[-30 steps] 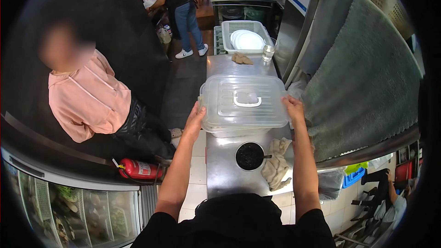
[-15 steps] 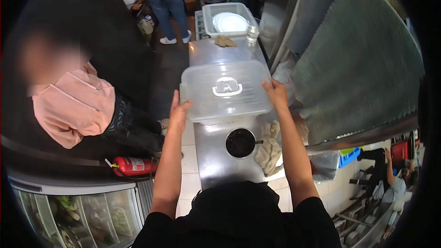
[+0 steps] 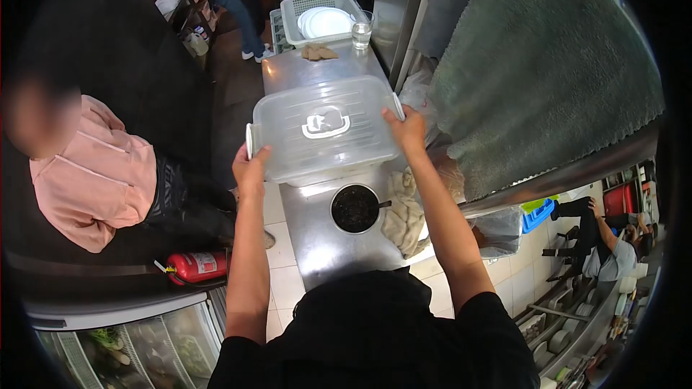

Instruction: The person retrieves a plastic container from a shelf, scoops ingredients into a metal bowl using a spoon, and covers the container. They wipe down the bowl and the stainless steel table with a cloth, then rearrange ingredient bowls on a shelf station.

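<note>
1. The large translucent rectangular plastic box (image 3: 326,148) is over the shiny steel counter (image 3: 306,234), its ribbed lid (image 3: 285,115) on and the lid's white curved handle (image 3: 328,134) free; I cannot tell whether the box rests there or is held just above
2. The left hand (image 3: 249,171) is partly closed at the box's left end, thumb near the lid's edge, beside the upright white plastic side clip (image 3: 249,141)
3. The right hand (image 3: 409,131) is bent round the right end, thumb on the lid's edge, fingers outside; how hard either hand presses cannot be told
4. The step in hand looks like steadying or moving the closed box two-handed; any shift calls for even support at both ends and clearance from the bowl
5. Just on the near side is the round bowl of dark contents (image 3: 353,209), a dark utensil handle (image 3: 384,204) reaching over its rim towards the crumpled beige cloth (image 3: 404,225)
6. Beyond the box are a folded brown cloth (image 3: 317,52), a clear drinking glass (image 3: 361,36) and white round plates (image 3: 326,23) in a pale plastic basket (image 3: 290,21)
7. A person in a pink hooded top (image 3: 101,180) is off to the left, well apart from the box
</note>
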Demonstrator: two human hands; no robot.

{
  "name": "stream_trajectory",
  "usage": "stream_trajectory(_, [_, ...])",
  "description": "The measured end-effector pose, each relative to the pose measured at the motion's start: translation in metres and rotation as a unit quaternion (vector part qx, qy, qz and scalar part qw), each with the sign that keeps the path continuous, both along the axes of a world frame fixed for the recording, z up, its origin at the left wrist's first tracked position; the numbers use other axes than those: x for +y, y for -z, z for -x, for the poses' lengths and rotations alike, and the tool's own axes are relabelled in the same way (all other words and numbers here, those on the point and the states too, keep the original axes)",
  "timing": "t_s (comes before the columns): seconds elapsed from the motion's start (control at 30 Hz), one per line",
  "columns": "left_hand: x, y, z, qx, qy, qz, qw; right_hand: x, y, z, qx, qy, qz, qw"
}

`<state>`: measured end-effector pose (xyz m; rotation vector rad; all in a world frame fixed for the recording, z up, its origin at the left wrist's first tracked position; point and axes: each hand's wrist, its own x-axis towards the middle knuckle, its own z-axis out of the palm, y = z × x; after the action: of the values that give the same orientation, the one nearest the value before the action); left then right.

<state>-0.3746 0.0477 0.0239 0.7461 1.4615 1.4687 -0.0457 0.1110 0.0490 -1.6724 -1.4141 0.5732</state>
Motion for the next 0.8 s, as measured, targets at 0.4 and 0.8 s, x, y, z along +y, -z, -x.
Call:
stream_trajectory(0.4, [0.004,0.013,-0.002,0.35,-0.055,-0.047,0.934,-0.007,0.009,0.006,-0.142,-0.003,-0.003,0.99])
stream_trajectory(0.8, [-0.135,0.06,-0.077,0.032,0.1,0.086,0.991,-0.163,0.037,-0.017,0.113,-0.128,0.107,0.98])
